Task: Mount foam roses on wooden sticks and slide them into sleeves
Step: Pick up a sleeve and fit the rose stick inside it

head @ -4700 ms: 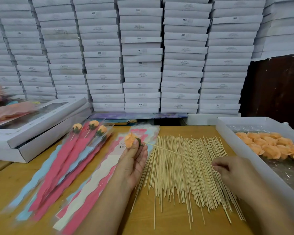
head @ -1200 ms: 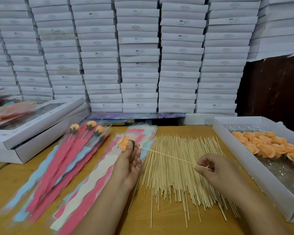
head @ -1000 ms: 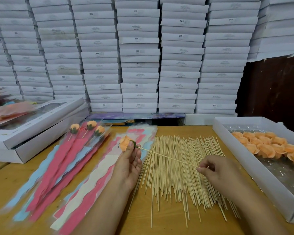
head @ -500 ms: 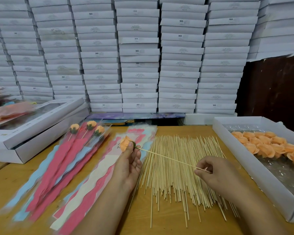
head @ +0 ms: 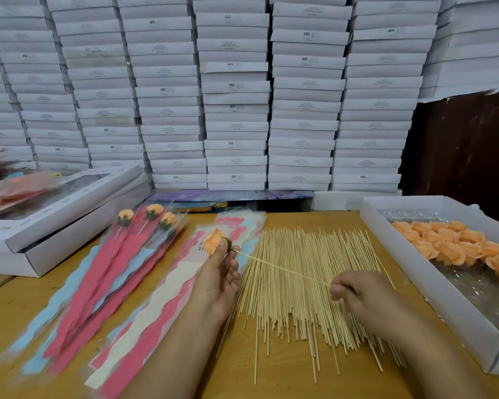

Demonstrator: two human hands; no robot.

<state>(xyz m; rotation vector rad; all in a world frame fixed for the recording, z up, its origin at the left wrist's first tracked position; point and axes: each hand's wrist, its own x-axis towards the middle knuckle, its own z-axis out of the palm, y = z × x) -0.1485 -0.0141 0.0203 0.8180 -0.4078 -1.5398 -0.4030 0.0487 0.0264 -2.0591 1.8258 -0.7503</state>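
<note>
Mounting step. Left hand (head: pixel 216 280) pinches orange foam rose (head: pixel 213 242) above the sleeve stack (head: pixel 167 295); right hand (head: pixel 360 295) pinches wooden stick (head: pixel 283 269), tip at rose base. Next, likely: seat stick firmly, then feed into a sleeve at left.

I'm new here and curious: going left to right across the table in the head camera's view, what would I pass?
Windowed box → sleeved roses → empty sleeves → left hand holding a rose → stick pile → right hand pinching the stick → tray of loose roses.
</note>
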